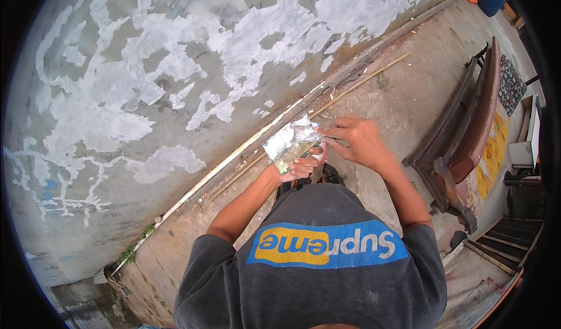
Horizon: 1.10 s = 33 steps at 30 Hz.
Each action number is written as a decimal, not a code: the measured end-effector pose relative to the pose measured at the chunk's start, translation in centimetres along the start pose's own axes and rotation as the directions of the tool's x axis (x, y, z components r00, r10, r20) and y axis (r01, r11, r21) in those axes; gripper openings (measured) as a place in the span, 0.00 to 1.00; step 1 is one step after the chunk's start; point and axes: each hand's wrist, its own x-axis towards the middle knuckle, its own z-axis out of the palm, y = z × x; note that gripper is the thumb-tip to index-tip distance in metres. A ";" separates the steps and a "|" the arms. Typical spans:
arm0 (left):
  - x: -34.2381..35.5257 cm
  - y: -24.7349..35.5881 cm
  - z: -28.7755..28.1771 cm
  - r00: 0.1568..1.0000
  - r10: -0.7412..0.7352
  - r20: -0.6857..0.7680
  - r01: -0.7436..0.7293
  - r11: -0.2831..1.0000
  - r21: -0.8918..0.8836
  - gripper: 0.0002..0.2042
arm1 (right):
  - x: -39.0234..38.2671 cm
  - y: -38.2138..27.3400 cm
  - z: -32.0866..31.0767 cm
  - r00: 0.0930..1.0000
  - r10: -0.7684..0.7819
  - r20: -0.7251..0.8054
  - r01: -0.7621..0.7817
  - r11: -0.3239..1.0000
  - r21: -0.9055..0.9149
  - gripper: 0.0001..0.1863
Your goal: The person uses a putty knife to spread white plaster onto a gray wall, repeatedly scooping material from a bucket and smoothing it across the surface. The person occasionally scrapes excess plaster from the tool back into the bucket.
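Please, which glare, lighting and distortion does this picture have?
Head view: bright glare whitens part of the shiny silvery packet in the bare left hand; same view, light on the rough brownish floor looks diffuse; same view, black fisheye border fills the corners.

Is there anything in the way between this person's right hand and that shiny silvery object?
Nothing visible: the right hand has its fingertips at the upper right edge of the shiny silvery object, which the left hand holds.
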 end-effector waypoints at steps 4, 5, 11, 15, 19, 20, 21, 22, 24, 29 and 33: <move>-0.5 0.4 -1.1 0.996 -0.009 -0.092 0.010 1.000 0.004 0.22 | 0.2 -0.3 0.7 0.999 -0.034 0.025 0.033 0.999 0.041 0.16; -0.6 0.4 -1.2 0.994 -0.018 -0.108 0.022 0.999 0.037 0.22 | 0.4 -0.6 0.9 0.998 -0.036 0.042 0.033 0.997 0.068 0.16; -0.8 -0.5 -1.5 0.964 0.113 -0.240 -0.077 0.985 0.155 0.20 | 1.0 -2.9 1.3 0.992 -0.112 0.057 0.103 0.984 0.146 0.16; -0.8 0.3 -1.6 0.997 -0.001 -0.081 0.001 1.000 0.004 0.18 | 0.0 -1.0 1.1 1.000 0.018 0.008 -0.020 0.950 0.310 0.16; -0.5 0.7 -0.6 0.988 0.143 -0.053 -0.138 0.987 0.087 0.18 | -0.8 0.1 0.3 0.935 0.351 0.047 -0.333 0.828 0.451 0.17; -0.5 1.2 -0.1 0.972 0.224 -0.072 -0.211 0.964 0.160 0.18 | -1.1 0.4 0.3 0.891 0.448 0.074 -0.425 0.764 0.486 0.18; -0.3 1.2 0.5 0.818 0.426 -0.387 -0.204 0.843 0.497 0.17 | -1.5 1.1 0.5 0.865 0.497 0.073 -0.467 0.741 0.482 0.18; 0.7 0.7 3.7 0.531 0.652 -0.540 -0.036 0.655 0.755 0.17 | -2.4 2.1 1.1 0.831 0.553 0.067 -0.513 0.714 0.477 0.19; 0.3 2.5 0.1 0.436 0.818 -0.374 -0.118 0.464 0.878 0.18 | -3.7 3.3 2.2 0.772 0.631 0.073 -0.541 0.593 0.597 0.19; 1.5 4.1 -0.9 0.260 0.903 -0.342 -0.230 0.402 0.886 0.21 | -7.4 4.2 4.7 0.686 0.726 0.043 -0.439 0.366 0.820 0.17; 3.5 2.8 2.4 0.505 0.722 -0.474 -0.177 0.624 0.761 0.19 | -7.6 2.6 4.9 0.731 0.629 -0.264 -0.417 0.719 0.556 0.16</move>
